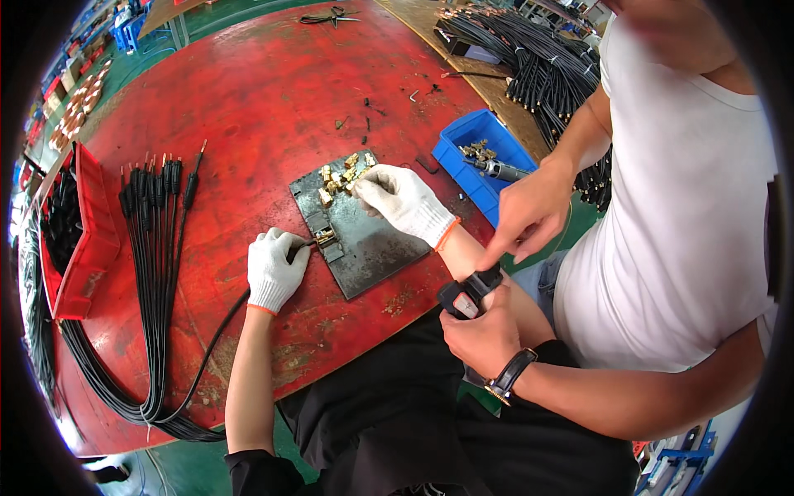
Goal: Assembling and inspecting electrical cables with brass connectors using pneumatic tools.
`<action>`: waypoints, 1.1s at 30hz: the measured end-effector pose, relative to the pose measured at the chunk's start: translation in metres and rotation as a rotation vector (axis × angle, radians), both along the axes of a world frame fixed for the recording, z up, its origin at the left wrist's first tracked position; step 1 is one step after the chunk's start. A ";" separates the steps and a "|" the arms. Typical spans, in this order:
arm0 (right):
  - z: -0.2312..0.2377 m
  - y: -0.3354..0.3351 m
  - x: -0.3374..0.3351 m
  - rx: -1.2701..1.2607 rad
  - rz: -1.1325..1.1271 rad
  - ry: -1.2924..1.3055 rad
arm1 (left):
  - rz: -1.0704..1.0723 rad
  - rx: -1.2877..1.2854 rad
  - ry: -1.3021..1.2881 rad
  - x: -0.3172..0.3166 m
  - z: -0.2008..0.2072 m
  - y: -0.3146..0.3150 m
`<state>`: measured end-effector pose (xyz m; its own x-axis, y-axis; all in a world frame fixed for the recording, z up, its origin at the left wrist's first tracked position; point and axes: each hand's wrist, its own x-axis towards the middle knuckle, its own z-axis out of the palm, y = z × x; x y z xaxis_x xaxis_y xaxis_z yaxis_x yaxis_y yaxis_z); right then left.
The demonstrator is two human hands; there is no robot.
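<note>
My left hand (277,266), in a white knit glove, pinches a black cable (217,341) near its end. That end meets a brass fitting (325,236) seated in a small metal holder on a dark steel plate (374,258). In a matching glove, my right hand (404,202) has its fingers pressed together beside a loose pile of brass fittings (337,180) on the plate's far part; what its fingertips hold, if anything, is hidden. Around my right forearm sits a black strapped device (467,298), which another person's two hands touch.
A bundle of black cables (153,248) lies left, beside a red bin (87,240) of black parts. A blue bin (463,169) with metal pieces and a tool stands right. Scissors (331,16) lie at the far edge. The other person (662,207) stands close on my right.
</note>
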<state>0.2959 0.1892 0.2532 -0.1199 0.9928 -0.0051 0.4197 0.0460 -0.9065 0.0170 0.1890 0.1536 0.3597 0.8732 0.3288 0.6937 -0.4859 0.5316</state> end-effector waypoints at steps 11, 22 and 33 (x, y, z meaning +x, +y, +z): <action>0.016 -0.014 -0.012 0.478 0.106 -0.504 | 0.005 -0.019 -0.009 -0.001 -0.003 -0.001; 0.009 -0.008 -0.023 0.449 0.146 -0.413 | 0.018 -0.031 -0.001 -0.004 -0.002 -0.003; 0.018 -0.008 -0.037 0.327 0.224 -0.270 | 0.024 -0.037 -0.003 -0.004 0.000 -0.003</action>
<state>0.2585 0.1816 0.2712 -0.3685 0.8974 0.2427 0.5853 0.4268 -0.6894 0.0132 0.1860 0.1532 0.3371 0.8932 0.2975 0.7034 -0.4490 0.5510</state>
